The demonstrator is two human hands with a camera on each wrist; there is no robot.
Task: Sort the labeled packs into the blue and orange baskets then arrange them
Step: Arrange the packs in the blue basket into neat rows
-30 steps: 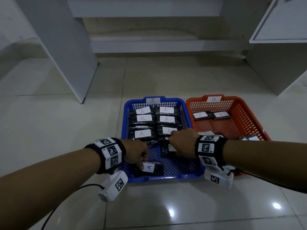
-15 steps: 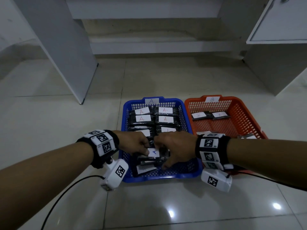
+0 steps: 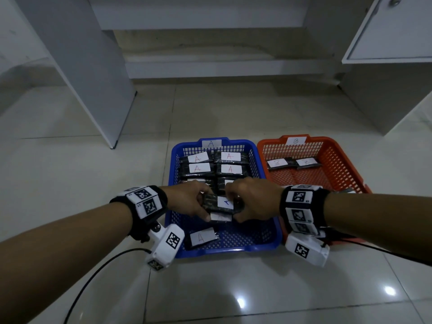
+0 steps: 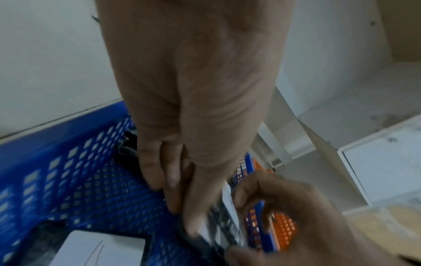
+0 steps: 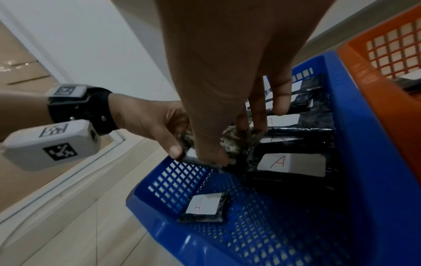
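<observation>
The blue basket point(image 3: 224, 250) holds black packs with white A labels, laid in two rows at its far end point(image 3: 198, 157). Over its middle, my left hand point(image 3: 198, 204) and right hand point(image 3: 243, 204) grip a small stack of A packs point(image 3: 223, 203) from either side. In the right wrist view my right thumb and fingers point(image 5: 209, 144) pinch the crinkled stack point(image 5: 239, 142), and the left hand point(image 5: 154, 122) holds its other end. One loose A pack point(image 3: 202, 238) lies at the basket's front left. The orange basket point(image 3: 313, 139) holds two B packs point(image 3: 278, 163).
The baskets stand side by side on a glossy tiled floor point(image 3: 233, 288). A white panel point(image 3: 88, 66) rises at the left, and a white cabinet point(image 3: 385, 66) at the right. A black cable point(image 3: 93, 277) trails from my left wrist camera.
The hands, apart a second ago on separate packs, have come together over the basket's middle and now grip one stack. One pack stays at the front left.
</observation>
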